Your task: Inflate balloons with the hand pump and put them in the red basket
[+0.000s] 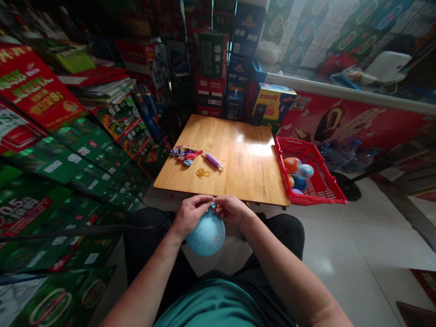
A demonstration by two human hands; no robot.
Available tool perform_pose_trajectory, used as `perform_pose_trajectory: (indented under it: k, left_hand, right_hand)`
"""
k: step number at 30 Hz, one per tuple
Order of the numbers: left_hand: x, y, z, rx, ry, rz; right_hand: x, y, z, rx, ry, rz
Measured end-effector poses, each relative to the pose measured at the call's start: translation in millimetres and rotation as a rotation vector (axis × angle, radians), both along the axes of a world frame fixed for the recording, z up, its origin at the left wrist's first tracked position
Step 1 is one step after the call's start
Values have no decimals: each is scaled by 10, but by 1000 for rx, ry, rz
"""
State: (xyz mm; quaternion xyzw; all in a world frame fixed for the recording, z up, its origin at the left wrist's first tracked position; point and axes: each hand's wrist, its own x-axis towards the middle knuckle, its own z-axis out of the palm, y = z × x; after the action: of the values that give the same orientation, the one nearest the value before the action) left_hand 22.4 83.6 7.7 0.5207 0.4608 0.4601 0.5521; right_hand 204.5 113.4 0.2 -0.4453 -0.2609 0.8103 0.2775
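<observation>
Left grip [190, 213] and right grip [232, 209] pinch closed on a balloon [206, 236] at its neck; wooden surface [245, 175] beyond, green carton [34, 222] marked "0.5" leftward.

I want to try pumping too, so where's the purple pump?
In the head view, the purple pump lies left of centre on the wooden table, beside the limp red balloon and near the rubber bands.

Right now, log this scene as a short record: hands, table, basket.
Left hand: pinching at the neck of the light-blue balloon
Right hand: at the same neck; exact grip too small to tell
Table: deflated balloons, purple pump, rubber bands
Red basket: inflated balloons; beside the table's right edge
</observation>
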Motion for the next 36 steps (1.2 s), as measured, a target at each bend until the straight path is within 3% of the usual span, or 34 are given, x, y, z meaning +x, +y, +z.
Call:
perform_pose_trajectory:
  k: [4,9,14,20,24,27,32,36]
  left_hand:
    - [82,0,-74,-89,-133,58]
    - [113,-1,-95,-66,-51,46]
    - [114,-15,-67,6,116,-3]
    - [147,-18,-6,266,554,61]
    - [197,20,-8,332,645,45]
    - [211,74,-22,203,468,57]
    - [189,168,-38,-239,-122,86]
    - [230,239,34,-317,-260,116]
  right_hand:
    - [29,-54,-27,36,25,-34]
    - [37,-104,-58,125,22,-74]
    - [19,-140,-57,198,-22,-124]
    - [-11,-173,29,371,-212,-259]
    - [-33,-202,100,483,-296,-243]
    - [-9,-198,123,530,-342,-246]
    - [98,-141,115,564,-437,-305]
    - [148,-94,131,624,-454,-228]
